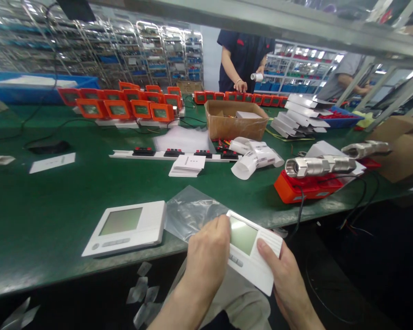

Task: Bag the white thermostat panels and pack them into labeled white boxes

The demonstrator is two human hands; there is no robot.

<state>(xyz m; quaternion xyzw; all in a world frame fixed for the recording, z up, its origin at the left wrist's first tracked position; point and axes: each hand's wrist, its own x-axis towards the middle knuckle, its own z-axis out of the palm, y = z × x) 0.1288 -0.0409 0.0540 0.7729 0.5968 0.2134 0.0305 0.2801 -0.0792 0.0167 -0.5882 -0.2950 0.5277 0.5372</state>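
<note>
Both my hands hold a white thermostat panel (pixel 253 250) with a grey screen, just off the near edge of the green table (pixel 55 220). My left hand (pixel 208 259) grips its left end, fingers curled over the screen's corner. My right hand (pixel 282 275) grips its lower right side, thumb on the front face. A clear plastic bag (pixel 189 211) lies on the table right behind the panel. A second white thermostat panel (pixel 127 227) lies flat to the left of the bag.
An open cardboard box (pixel 236 120), rolled white papers (pixel 254 158), a stack of leaflets (pixel 187 166) and rows of orange devices (pixel 124 105) fill the table's far half. An orange device with metal fittings (pixel 313 176) sits right. A person in dark blue (pixel 244 57) stands opposite.
</note>
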